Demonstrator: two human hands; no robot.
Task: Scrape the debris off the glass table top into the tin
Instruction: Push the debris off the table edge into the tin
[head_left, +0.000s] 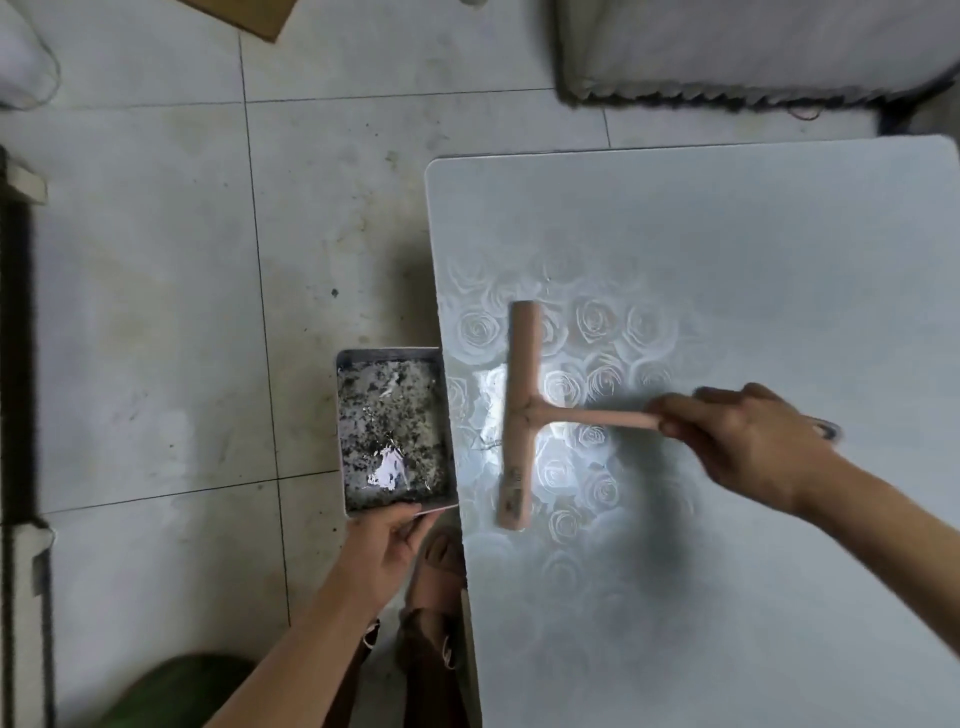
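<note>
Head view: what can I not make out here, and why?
- Any debris on the glass table top: head view, too small under the glare beside the scraper.
- Right hand: head view, motion blur smears its grip.
- Left hand: head view, fingers hidden under the tin.

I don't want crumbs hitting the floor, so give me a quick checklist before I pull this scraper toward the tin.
1. The tin is against the glass table top: ok, its rim meets the table's left edge.
2. The left hand grips the tin's near end: ok.
3. The right hand grips the scraper by its handle: ok.
4. Blade roughly parallel to the tin's long side: ok.
5. Blade within the tin's length: not ok, both ends reach past it, so debris at the ends may miss.
6. Blade flat on the glass: cannot tell.
</note>
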